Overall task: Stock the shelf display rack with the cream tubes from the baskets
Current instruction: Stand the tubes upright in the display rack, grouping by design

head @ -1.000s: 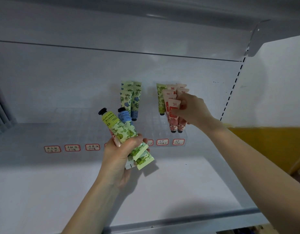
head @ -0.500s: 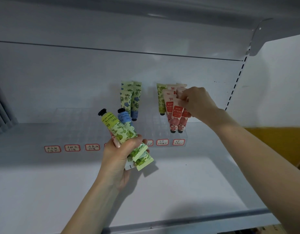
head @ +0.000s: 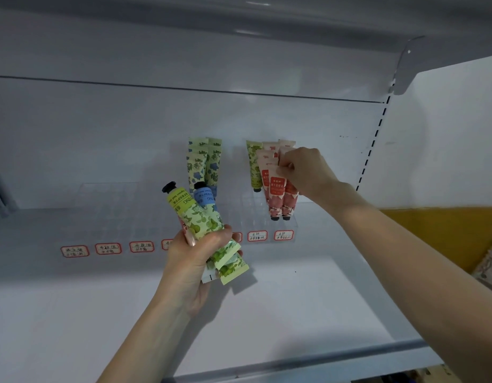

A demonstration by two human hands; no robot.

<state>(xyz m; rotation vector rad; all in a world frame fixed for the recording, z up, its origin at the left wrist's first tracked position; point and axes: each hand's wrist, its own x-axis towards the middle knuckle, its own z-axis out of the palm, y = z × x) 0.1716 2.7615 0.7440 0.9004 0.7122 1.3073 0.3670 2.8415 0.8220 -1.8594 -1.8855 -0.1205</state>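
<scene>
Presently, a bundle of tubes (head: 200, 219) is gripped in the left hand (head: 192, 264), fingers curled round it, caps up, above the shelf (head: 308, 299). The top of a pink tube (head: 277, 194) is pinched by the right hand (head: 308, 172). That tube is stood cap-down in the clear rack (head: 293, 223), among other pink ones and right of a green tube (head: 254, 167).

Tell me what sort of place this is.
Probably a shop, or a mock one: a white shelf with a slotted upright, a clear display rack fronted by handwritten labels, and cream tubes standing in it.
</scene>
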